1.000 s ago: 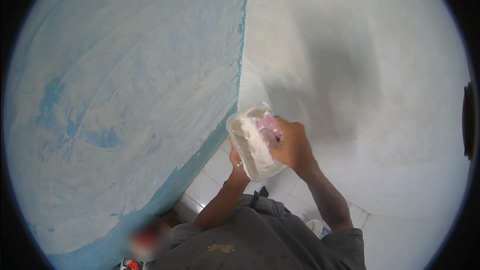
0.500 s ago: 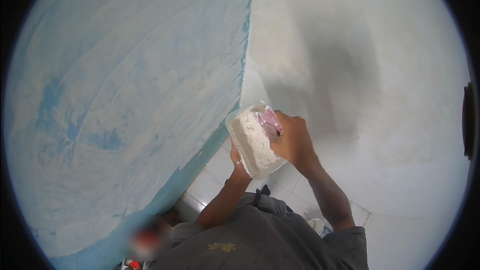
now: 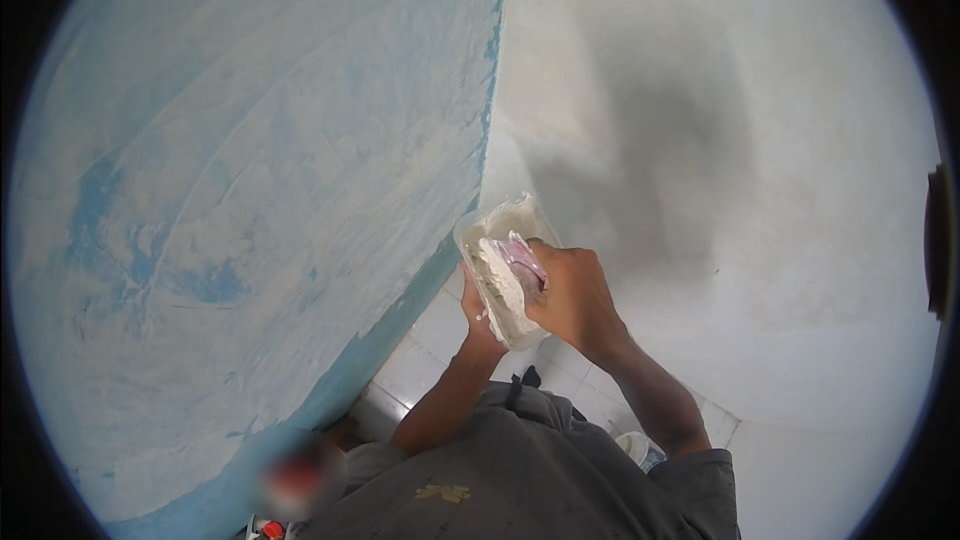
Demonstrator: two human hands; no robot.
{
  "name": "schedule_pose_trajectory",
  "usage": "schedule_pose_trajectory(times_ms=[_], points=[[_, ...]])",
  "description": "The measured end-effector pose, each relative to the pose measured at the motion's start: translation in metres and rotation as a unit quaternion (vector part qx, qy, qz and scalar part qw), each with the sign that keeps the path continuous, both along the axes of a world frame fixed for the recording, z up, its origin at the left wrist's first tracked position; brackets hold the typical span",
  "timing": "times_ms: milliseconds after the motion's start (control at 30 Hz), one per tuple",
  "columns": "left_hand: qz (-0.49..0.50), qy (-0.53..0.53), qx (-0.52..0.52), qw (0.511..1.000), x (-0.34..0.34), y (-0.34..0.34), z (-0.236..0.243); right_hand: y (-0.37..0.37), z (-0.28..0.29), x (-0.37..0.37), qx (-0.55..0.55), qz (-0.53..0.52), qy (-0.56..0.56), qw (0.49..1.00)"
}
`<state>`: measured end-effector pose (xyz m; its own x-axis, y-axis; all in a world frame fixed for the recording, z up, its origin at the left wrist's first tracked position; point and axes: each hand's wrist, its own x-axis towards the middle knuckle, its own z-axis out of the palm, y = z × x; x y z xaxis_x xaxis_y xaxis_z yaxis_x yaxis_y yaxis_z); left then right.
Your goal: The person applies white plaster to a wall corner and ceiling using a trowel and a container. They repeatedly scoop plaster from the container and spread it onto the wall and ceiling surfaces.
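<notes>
A clear plastic tub (image 3: 486, 226) is held up in front of me, tilted, in the middle of the head view. My left hand (image 3: 478, 312) grips it along its left side, with most of the fingers hidden behind it. Inside the tub, my right hand (image 3: 577, 292) is closed around a pinkish putty spreader (image 3: 521, 258) smeared with white paste. A thick ridge of white putty (image 3: 503, 278) lies along the spreader's left edge. Smears of paste coat the tub's walls and rim.
On the left stands a blue wall (image 3: 260, 170) unevenly coated in white. A pale wall (image 3: 820, 200) meets it at a corner, with shadows on it. White floor tiles (image 3: 415, 372) lie below. A white container (image 3: 633, 448) stands by my right arm; a blurred reddish shape (image 3: 295, 480) is lower left.
My right hand has moved left across the tub with the spreader, and the putty has bunched into a narrower ridge beside it. My left hand still holds the tub in nearly the same place.
</notes>
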<state>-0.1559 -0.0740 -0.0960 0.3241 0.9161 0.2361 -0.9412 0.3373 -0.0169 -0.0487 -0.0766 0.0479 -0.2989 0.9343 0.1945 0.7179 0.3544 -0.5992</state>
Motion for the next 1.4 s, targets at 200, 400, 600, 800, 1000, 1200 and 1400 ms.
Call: schedule_pose_trajectory(times_ms=[200, 400, 600, 800, 1000, 1200, 1400], points=[[0.018, 0.034, 0.007, 0.999, 0.010, -0.002, 0.009, -0.003, -0.005, 0.022, 0.011, -0.005, 0.086, 0.996], [0.043, 0.067, -0.026, 0.997, 0.020, -0.013, 0.013, 0.005, 0.005, 0.037, 0.051, -0.017, 0.020, 0.998], [0.019, 0.013, 0.012, 1.000, 0.026, -0.004, 0.015, 0.009, 0.014, 0.045, 0.027, 0.031, 0.052, 0.998], [0.036, 0.050, -0.019, 0.998, 0.019, -0.009, 0.028, 0.009, 0.029, 0.037, -0.001, 0.019, 0.041, 0.999], [-0.009, -0.015, 0.017, 1.000, 0.012, -0.014, 0.007, 0.000, 0.022, 0.028, -0.021, 0.075, 0.118, 0.990], [0.036, 0.058, -0.035, 0.997, 0.009, -0.025, 0.011, 0.000, -0.004, 0.023, 0.035, -0.002, 0.009, 0.999], [0.070, 0.023, 0.096, 0.993, 0.016, -0.032, -0.001, -0.022, 0.018, 0.033, 0.011, -0.007, 0.066, 0.998]])
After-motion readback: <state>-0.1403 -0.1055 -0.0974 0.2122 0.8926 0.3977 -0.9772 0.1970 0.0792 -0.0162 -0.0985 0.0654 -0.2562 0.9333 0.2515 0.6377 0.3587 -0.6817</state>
